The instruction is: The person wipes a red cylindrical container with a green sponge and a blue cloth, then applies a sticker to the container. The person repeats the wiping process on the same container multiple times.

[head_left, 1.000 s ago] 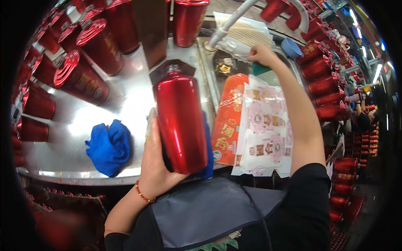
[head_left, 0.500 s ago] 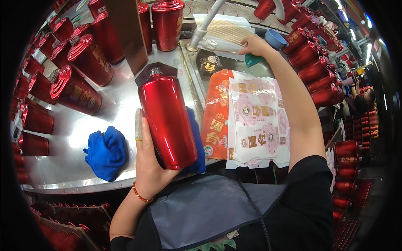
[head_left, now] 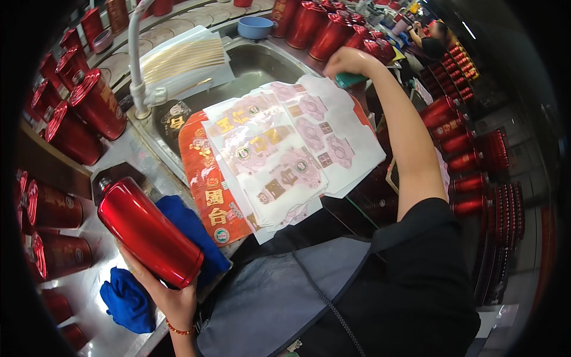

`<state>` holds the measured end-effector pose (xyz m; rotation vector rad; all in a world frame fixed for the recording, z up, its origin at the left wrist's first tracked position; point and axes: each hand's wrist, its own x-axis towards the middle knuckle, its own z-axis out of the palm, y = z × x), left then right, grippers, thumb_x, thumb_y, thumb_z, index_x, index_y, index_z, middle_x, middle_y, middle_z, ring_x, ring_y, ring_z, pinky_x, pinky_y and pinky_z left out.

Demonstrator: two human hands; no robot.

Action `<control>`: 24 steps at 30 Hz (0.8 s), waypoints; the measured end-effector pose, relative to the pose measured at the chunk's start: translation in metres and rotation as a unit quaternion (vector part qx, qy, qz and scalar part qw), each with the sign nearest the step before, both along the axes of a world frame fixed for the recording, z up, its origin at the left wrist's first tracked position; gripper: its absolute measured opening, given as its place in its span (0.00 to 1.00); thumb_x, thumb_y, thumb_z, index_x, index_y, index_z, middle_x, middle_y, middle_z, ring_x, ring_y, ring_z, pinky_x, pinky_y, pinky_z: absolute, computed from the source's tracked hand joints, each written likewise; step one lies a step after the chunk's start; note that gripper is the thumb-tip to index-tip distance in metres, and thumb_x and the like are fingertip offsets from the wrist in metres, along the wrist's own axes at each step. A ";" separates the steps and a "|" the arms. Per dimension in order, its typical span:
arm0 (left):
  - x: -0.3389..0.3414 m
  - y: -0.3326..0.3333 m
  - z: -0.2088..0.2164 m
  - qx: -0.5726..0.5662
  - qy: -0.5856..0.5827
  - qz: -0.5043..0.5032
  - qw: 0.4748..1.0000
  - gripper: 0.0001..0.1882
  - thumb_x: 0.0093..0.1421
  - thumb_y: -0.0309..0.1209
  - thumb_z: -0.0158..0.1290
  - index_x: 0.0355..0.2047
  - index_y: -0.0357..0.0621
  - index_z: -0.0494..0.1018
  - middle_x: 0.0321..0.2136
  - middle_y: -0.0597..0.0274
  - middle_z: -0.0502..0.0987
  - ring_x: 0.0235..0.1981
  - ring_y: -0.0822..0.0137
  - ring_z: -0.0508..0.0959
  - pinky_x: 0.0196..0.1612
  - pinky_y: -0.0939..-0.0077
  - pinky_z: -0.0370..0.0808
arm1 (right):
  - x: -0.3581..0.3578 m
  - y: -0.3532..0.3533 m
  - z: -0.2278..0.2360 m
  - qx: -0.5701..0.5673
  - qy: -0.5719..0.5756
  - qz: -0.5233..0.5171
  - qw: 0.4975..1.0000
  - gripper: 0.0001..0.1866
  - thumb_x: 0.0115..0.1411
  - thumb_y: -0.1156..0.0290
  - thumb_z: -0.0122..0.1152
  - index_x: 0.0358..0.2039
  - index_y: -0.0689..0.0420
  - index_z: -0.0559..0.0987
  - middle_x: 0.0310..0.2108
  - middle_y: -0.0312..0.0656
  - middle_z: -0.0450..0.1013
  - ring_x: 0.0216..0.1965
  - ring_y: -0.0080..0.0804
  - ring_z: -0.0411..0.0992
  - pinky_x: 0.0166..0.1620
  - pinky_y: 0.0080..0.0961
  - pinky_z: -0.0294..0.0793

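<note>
My left hand (head_left: 169, 296) grips a plain glossy red bottle (head_left: 148, 232) from below, tilted with its small neck up to the left, over the steel counter (head_left: 128, 157). My right hand (head_left: 351, 62) is stretched far forward and closed on a small teal object (head_left: 350, 79) at the sink's right rim. Between my hands lies a stack of label sheets (head_left: 285, 152), pink and white with gold marks, on top of a red and gold sheet (head_left: 208, 190), spread over the sink's front edge.
The steel sink (head_left: 250, 65) has a white tap (head_left: 135, 59) and a pile of white sheets (head_left: 184, 59) at its back. Blue cloths (head_left: 128, 300) lie on the counter. Several labelled red bottles stand at left (head_left: 92, 104), behind and on racks right (head_left: 470, 178). A blue bowl (head_left: 256, 27) sits behind.
The view has swung to the right, so the bottle and my left hand now sit lower left. The bottle is tilted further. My right hand stays at the sink's far rim on the teal object.
</note>
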<state>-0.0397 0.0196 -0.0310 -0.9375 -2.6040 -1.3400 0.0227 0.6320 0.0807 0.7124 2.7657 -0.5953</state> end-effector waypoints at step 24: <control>0.000 -0.003 -0.004 0.034 -0.016 -0.017 0.999 0.62 0.47 0.34 0.70 0.74 0.38 0.42 0.75 0.46 0.46 0.75 0.49 0.48 0.74 0.59 0.46 | -0.067 0.010 -0.082 -0.153 -0.106 0.016 0.982 0.21 0.54 0.62 0.75 0.46 0.60 0.85 0.39 0.37 0.82 0.40 0.23 0.77 0.44 0.22 0.75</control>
